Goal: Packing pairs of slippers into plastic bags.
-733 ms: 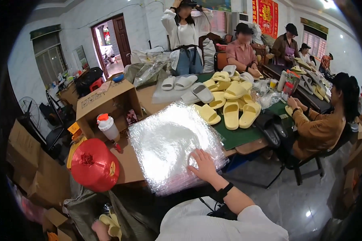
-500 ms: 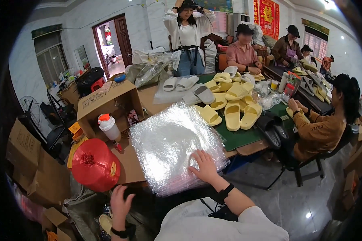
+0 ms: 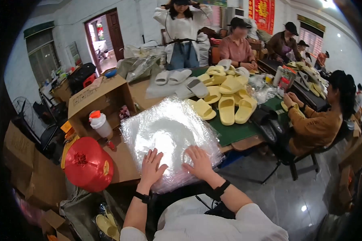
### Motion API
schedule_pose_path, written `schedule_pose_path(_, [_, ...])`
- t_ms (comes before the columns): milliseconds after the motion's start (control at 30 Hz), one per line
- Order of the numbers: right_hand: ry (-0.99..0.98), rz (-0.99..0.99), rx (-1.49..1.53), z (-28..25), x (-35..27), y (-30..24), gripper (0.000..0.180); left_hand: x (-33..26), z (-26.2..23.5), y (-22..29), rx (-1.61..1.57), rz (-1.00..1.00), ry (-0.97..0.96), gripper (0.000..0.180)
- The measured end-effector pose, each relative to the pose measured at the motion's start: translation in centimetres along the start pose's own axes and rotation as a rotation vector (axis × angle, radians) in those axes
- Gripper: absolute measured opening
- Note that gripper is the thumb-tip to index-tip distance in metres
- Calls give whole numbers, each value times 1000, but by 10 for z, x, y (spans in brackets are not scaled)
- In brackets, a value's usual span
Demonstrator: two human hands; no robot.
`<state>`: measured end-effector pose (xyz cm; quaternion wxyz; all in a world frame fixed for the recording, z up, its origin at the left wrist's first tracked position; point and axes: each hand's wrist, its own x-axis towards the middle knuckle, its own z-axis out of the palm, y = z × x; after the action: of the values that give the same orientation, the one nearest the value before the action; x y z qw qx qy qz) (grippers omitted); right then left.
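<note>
Cardboard-covered counter (image 3: 124, 160) carries a stack of clear plastic bags (image 3: 169, 136), beside the red sack (image 3: 87, 164). Left hand (image 3: 152, 165) has just joined right hand (image 3: 198, 160); both press flat, fingers spread, on the stack's near edge, steadying it.

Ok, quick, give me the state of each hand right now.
Left hand: open, flat on the stack of clear plastic bags, holding nothing.
Right hand: open, palm down on the same stack, holding nothing.
</note>
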<state>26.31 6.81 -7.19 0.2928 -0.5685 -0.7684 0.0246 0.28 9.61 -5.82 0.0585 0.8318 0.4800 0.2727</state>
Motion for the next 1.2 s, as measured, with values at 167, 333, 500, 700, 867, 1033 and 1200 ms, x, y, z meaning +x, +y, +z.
schedule_pose_path(167, [14,35,-56,-1,-5,5,67,5,7,1,-87,41,66,54])
schedule_pose_path(333, [17,-30,24,0,-1,5,64,0,4,-3,-83,-11,81,55])
schedule_pose_path(500, [98,-69,217,-17,6,29,50,0,6,-3,-105,-13,86,54])
schedule_pose_path(700, [295,57,282,-38,29,89,32,0,5,-3,-81,-23,75,54])
schedule_pose_path(867, [527,398,-99,-62,60,141,54,-1,5,-5,-84,-18,79,54])
schedule_pose_path(1033, [367,610,-222,-67,94,174,73,0,5,-5,-81,-19,70,54])
schedule_pose_path(1200, [157,755,-489,-64,114,175,82,-1,4,-3,-74,-41,59,55])
